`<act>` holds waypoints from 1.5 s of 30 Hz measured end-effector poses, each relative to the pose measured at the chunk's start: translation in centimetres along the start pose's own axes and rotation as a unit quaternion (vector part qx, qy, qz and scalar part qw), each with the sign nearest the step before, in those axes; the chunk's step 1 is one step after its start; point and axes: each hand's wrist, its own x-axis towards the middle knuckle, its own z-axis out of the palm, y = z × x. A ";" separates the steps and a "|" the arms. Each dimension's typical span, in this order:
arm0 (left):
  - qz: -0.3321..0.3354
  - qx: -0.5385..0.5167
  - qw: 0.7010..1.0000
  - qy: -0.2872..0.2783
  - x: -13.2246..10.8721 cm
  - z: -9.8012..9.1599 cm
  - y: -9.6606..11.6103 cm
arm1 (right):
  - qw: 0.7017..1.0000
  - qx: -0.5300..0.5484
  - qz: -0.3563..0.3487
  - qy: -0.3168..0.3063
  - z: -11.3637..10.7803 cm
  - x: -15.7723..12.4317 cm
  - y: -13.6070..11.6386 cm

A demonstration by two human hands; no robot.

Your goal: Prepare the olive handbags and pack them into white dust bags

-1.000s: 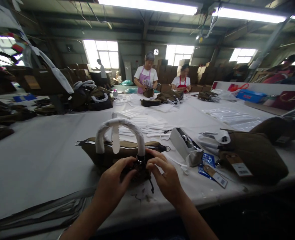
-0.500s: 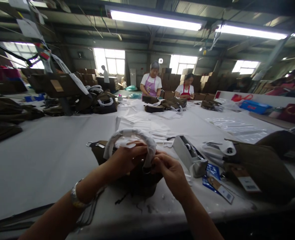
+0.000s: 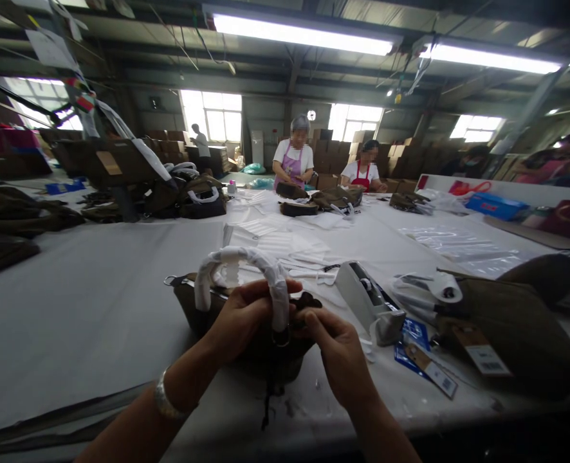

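A dark olive handbag (image 3: 260, 360) stands on the white table in front of me, its round handle (image 3: 279, 302) wrapped in white material. My left hand (image 3: 244, 315) is closed at the bag's right half, fingers passing behind the handle's right leg. At the bag's right end my right hand (image 3: 336, 334) is closed in a pinch on its edge; exactly what lies between the fingertips is hidden. A bunched dark piece (image 3: 309, 300) sticks up just above the right fingers. From the bag's front hangs a dark cord (image 3: 266, 408).
Right of the bag stands a grey tape dispenser (image 3: 369, 302), with tags (image 3: 430, 366) and another olive bag (image 3: 511, 328) beyond. White sheets (image 3: 275, 238) lie behind. Dark straps (image 3: 73, 418) cross the front left. Two co-workers (image 3: 293, 157) stand across the table.
My left hand has slid lower, with the handle shifted slightly left and down. The right hand has moved a little lower. The bunched dark piece and hanging cord now show more clearly.
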 end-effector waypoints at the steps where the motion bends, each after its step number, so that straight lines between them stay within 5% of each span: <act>1: 0.016 0.039 0.999 0.009 -0.3 0.0 -0.1 | 0.998 0.002 -0.002 0.059 0.2 -0.9 1.0; 3: 0.071 0.139 0.988 0.016 -0.8 -0.1 -0.3 | 0.990 -0.027 -0.031 0.138 0.6 -3.1 3.0; 5: 0.124 0.213 0.969 0.025 -1.1 -0.1 -0.6 | 0.979 -0.101 -0.112 0.136 1.1 -5.5 4.7; 8: 0.164 0.262 0.949 0.055 -1.0 -0.2 -0.8 | 0.928 -0.214 -0.303 0.013 1.2 -8.5 6.3; 10: 0.171 0.282 0.941 0.079 -1.0 -0.2 -0.9 | 0.902 -0.229 -0.360 -0.070 0.7 -9.8 6.6; 13: 0.165 0.279 0.937 0.129 -2.0 -0.1 -1.1 | 0.960 -0.151 -0.211 -0.103 -0.6 -10.7 6.0; 15: 0.150 0.256 0.939 0.172 -3.6 0.1 -1.4 | 0.996 -0.063 -0.063 -0.020 -1.3 -10.7 5.3; 17: 0.117 0.243 0.945 0.187 -5.5 0.6 -1.7 | 0.995 0.019 0.023 0.099 -1.5 -10.1 4.5; 20: 0.014 0.277 0.959 0.060 -7.8 1.9 -2.0 | 0.975 0.110 0.062 0.182 -1.0 -8.8 3.6; 24: -0.115 0.255 0.955 -0.101 -8.9 3.6 -2.6 | 0.969 0.153 0.060 0.186 -0.1 -7.3 3.1; 30: -0.247 0.151 0.954 -0.085 -10.1 1.9 -4.3 | 0.971 0.018 -0.004 0.240 -2.0 -6.9 3.0; 34: -0.177 0.303 0.934 -0.062 -10.3 0.1 -3.9 | 0.914 -0.290 -0.164 0.233 -3.3 -7.7 2.5; 37: -0.088 0.398 0.909 -0.082 -9.9 -0.1 -2.9 | 0.884 -0.355 -0.287 0.099 -2.2 -8.5 2.2; 39: -0.056 0.418 0.902 -0.095 -9.5 0.3 -2.4 | 0.900 -0.323 -0.293 -0.013 -1.1 -8.7 2.1; 41: -0.039 0.428 0.897 -0.102 -9.3 0.7 -1.9 | 0.920 -0.279 -0.268 -0.062 -0.3 -8.7 2.2; 45: -0.017 0.441 0.895 -0.067 -9.2 0.5 -1.5 | 0.942 -0.263 -0.207 0.006 -0.8 -8.1 2.2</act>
